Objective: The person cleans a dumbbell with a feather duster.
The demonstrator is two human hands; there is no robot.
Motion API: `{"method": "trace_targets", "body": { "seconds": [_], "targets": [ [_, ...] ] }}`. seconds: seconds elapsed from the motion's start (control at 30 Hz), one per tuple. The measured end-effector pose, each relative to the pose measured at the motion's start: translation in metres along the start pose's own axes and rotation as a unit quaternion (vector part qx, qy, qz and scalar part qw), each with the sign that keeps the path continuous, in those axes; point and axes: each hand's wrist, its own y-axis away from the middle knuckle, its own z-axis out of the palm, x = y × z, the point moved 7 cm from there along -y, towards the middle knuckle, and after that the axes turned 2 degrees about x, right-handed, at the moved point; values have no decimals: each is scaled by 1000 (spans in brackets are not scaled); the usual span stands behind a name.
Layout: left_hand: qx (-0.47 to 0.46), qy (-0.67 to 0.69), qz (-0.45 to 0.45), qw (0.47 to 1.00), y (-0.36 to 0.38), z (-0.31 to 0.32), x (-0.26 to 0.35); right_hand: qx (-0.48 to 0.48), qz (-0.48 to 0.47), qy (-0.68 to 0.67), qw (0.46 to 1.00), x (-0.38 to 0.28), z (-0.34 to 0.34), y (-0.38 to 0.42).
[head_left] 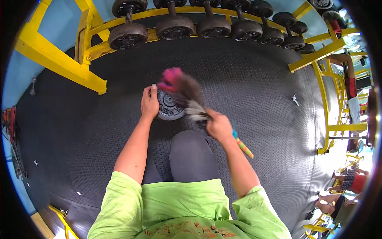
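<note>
A round dark weight plate (170, 106) with raised lettering faces up at me, low over the black floor. It may be one end of a dumbbell; what is beneath it is hidden. Along its left edge, my left hand (150, 104) grips it with fingers closed. My right hand (219, 126) is wrapped around the handle of a feather duster (189, 93), whose striped end sticks out below the fist. The duster's pink, brown and white feathers are smeared by motion and cover the upper right part of the plate.
A yellow rack (101, 49) holding several dumbbells (174, 28) stands ahead. Its leg is at the left. White scraps (295, 100) lie on the rubber floor (254, 95). Yellow gym frames (324, 115) and other people (332, 201) are at the right.
</note>
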Motion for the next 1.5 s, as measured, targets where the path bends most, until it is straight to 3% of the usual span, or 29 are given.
{"method": "trace_targets", "body": {
  "seconds": [0.1,0.2,0.27,0.33,0.4,0.47,0.6,0.67,0.7,0.8,0.93,1.0,1.07,1.1,1.13,1.17,1.2,1.27,1.3,1.33,1.4,1.47,1.5],
  "targets": [
    [11,17,4,1000,-1,-1,-4,-45,-30,21,998,-20,8,1],
    [10,7,-4,1000,4,-4,3,-25,-23,-12,999,25,-9,27],
    [-6,-6,-13,1000,6,-2,7,19,19,-28,999,79,-2,47],
    [25,-162,78,983,5,-2,20,54,231,11,971,132,-2,73],
    [-14,-179,77,981,7,0,37,83,262,-23,961,166,26,88],
    [-4,-300,126,946,3,4,49,111,282,-70,951,182,54,97],
    [-79,-329,133,932,-12,25,81,62,347,-38,935,206,95,99],
    [-134,-337,93,928,-15,40,69,20,350,16,937,208,101,96],
    [-123,-326,89,933,-10,36,73,-18,348,74,934,210,104,95],
    [-91,-310,117,939,-9,33,68,-31,346,70,935,212,109,90],
    [-66,-288,134,946,24,16,78,47,273,189,942,152,79,67],
    [-43,-236,155,958,43,4,75,93,185,119,971,129,81,43],
    [-33,-177,200,963,59,-7,67,54,183,64,980,131,104,10],
    [-25,-184,194,963,62,-13,56,-29,210,-107,971,133,128,-4],
    [-41,-102,148,983,61,-17,43,-112,232,-273,927,125,151,-12],
    [-55,-16,104,993,60,-19,30,-124,238,-324,907,116,163,-20],
    [-36,-34,77,996,68,-21,31,-131,231,-324,908,96,158,-25],
    [-40,-36,37,998,70,-24,28,-237,362,-456,778,46,146,-19],
    [-31,-37,27,998,69,-28,19,-308,362,-552,685,27,158,-19],
    [-63,27,-2,998,64,-25,9,-320,361,-545,686,20,163,-21],
    [-86,94,-31,991,62,-27,0,-372,335,-668,551,-10,171,-23],
    [-132,202,-125,962,65,-19,-8,-401,334,-650,553,-3,178,-30],
    [-134,185,-122,966,69,-21,-8,-440,311,-666,515,-7,183,-31]
  ]
}}
